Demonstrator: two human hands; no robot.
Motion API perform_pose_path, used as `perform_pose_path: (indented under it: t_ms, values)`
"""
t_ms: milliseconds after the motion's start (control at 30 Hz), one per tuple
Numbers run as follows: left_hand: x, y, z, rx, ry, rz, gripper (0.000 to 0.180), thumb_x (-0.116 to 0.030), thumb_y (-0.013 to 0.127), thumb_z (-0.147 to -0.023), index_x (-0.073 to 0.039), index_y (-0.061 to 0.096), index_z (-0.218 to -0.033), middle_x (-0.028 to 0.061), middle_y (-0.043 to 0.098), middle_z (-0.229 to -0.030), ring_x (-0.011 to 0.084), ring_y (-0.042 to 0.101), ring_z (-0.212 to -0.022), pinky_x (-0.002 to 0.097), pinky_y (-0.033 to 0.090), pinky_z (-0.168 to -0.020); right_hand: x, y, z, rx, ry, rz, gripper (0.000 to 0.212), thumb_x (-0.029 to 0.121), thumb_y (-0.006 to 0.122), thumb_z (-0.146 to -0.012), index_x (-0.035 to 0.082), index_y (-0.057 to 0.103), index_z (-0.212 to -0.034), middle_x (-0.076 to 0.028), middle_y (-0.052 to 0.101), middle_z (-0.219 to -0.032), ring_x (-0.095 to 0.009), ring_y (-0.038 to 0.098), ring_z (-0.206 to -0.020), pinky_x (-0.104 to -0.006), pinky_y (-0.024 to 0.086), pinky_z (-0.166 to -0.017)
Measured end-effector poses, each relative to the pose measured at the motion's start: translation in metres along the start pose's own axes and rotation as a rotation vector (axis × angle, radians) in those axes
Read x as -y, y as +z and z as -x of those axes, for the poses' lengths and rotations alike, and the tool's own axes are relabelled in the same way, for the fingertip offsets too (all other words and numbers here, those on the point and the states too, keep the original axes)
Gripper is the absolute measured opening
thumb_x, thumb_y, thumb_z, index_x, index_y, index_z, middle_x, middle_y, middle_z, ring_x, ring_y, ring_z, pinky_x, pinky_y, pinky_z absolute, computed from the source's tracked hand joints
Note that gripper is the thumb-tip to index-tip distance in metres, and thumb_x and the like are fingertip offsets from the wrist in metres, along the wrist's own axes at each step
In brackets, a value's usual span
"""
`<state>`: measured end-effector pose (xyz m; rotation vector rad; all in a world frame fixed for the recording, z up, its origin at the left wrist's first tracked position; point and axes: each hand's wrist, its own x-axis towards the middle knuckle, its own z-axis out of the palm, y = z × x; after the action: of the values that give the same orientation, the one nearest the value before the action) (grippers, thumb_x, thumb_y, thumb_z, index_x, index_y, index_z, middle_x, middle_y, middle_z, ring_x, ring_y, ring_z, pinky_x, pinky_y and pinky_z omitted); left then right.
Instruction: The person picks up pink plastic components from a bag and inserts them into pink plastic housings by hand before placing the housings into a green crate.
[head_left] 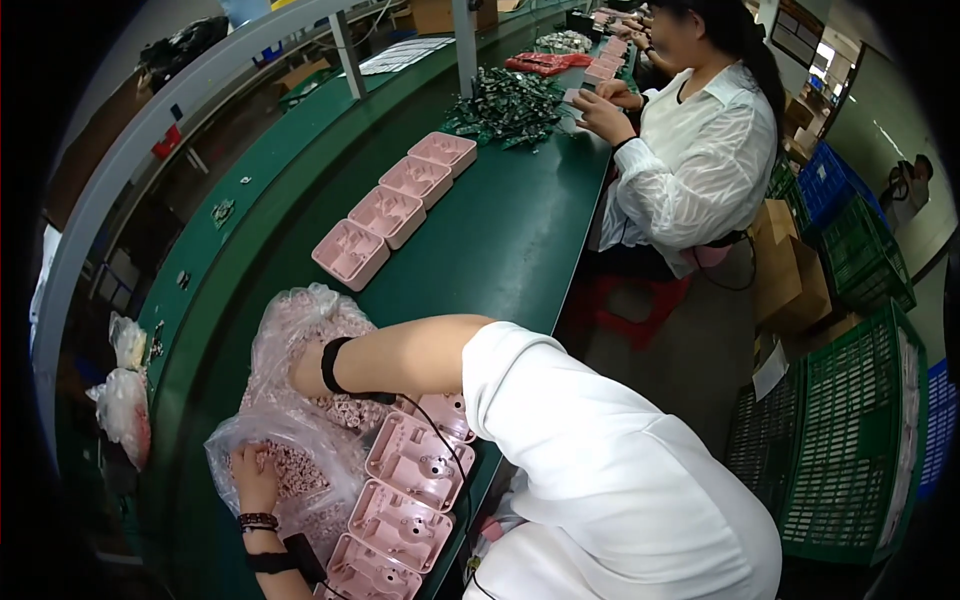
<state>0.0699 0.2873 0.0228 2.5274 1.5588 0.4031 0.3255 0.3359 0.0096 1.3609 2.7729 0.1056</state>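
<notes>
My left hand (256, 478) reaches into the mouth of a clear plastic bag (222, 440) on the near part of the bench. Its fingers are curled together on small pink plastic parts (300, 472). Across the bench, my right hand (308, 370) is sunk into a second clear bag (275, 325) of similar pink parts; its fingers are hidden inside. Black bands with cords circle both wrists. Beside the bags, along the bench edge, stands a row of open pink plastic housings (420, 460) with small fittings inside.
Farther up the green bench (490, 240) stand more pink housings (385, 215) in a line, then a heap of circuit boards (510, 105). A co-worker (690, 150) sits at the right edge, holding a small piece. Green crates (850, 440) and cardboard boxes (785, 265) stand at right.
</notes>
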Motion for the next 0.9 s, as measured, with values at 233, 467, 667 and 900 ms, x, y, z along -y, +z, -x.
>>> perform_pose_path:
  t_ms: [233,467,667,900]
  values:
    - [-0.068,-0.063,0.032,-0.838,-0.236,0.807,0.020,-0.014,0.047,-0.090,0.000,0.053,-0.104,0.0101,0.054,-0.109,0.0194,0.051,-0.098,0.0292,0.042,-0.084,-0.001,-0.011,0.016,-0.207,0.139,-0.076,0.020,0.010,0.060,-0.071,0.010,0.070,-0.089,-0.008,0.067,-0.088,-0.027,0.063,-0.088,-0.0428,0.049,-0.068]
    - [-0.089,-0.031,0.081,-0.154,-0.299,2.255,0.029,-0.017,0.043,-0.092,0.004,0.048,-0.110,0.0118,0.051,-0.114,0.0207,0.051,-0.103,0.0308,0.042,-0.088,0.057,-0.080,0.075,-0.401,0.073,-0.177,0.010,0.010,0.060,-0.066,0.005,0.065,-0.074,-0.011,0.064,-0.075,-0.026,0.064,-0.067,-0.0339,0.050,-0.055]
    - [-0.201,0.010,0.114,0.077,-0.274,0.333,0.031,-0.024,0.039,-0.093,-0.007,0.043,-0.118,0.0072,0.049,-0.117,0.0192,0.046,-0.107,0.0337,0.038,-0.090,0.173,-0.069,0.132,-0.661,-0.076,-0.327,0.012,0.013,0.051,-0.074,0.004,0.057,-0.078,-0.009,0.054,-0.066,-0.024,0.059,-0.065,-0.0384,0.047,-0.059]
    - [-0.179,0.037,0.189,0.215,-0.099,-0.683,0.032,-0.028,0.038,-0.093,-0.011,0.043,-0.119,0.0021,0.049,-0.116,0.0143,0.046,-0.107,0.0292,0.038,-0.088,0.203,-0.048,0.177,-0.592,-0.169,-0.237,0.014,0.020,0.049,-0.072,0.008,0.053,-0.078,-0.004,0.049,-0.078,-0.020,0.047,-0.078,-0.0317,0.037,-0.079]
